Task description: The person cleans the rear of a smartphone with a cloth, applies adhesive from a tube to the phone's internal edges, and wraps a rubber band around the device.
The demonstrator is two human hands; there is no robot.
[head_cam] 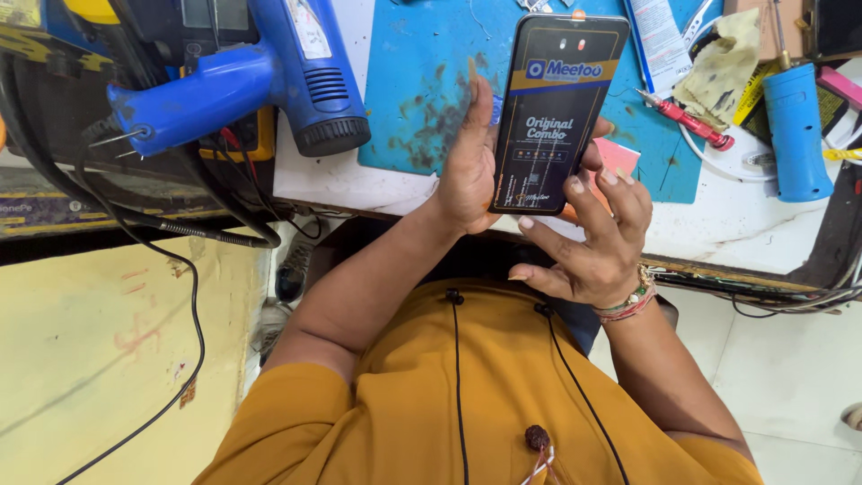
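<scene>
While the view tips down over the person's mustard-yellow shirt (485, 395), both hands meet at the front edge of the tabletop (772, 233). The left hand (467, 171) has its fingers wrapped round the left edge of a flat black phone-screen panel (557, 112) with a printed protective film on its face, holding it upright and leaning slightly right; the thumb is hidden behind the panel, so how firmly it clamps I cannot tell. The right hand (597, 238) comes in from below, its fingers (620, 189) spread and loosely curled, their tips touching the panel's lower right edge and bottom corner, not closed around it. A beaded bracelet (628, 304) sits on that wrist.

Behind the fingers of both hands lies a blue work mat (422, 90), stained dark near the left hand. Just beyond the right fingers, a pink slip (620, 154) peeks out from behind the panel. Further right of them lies a red-handled screwdriver (687, 119), then a crumpled yellowish cloth (723, 63), and well apart at the far right a blue cylinder-shaped tool (797, 130). Well off to the left of the left fingers, a blue heat gun (251, 81) rests on dark equipment, black cables (193, 296) trailing down below it.
</scene>
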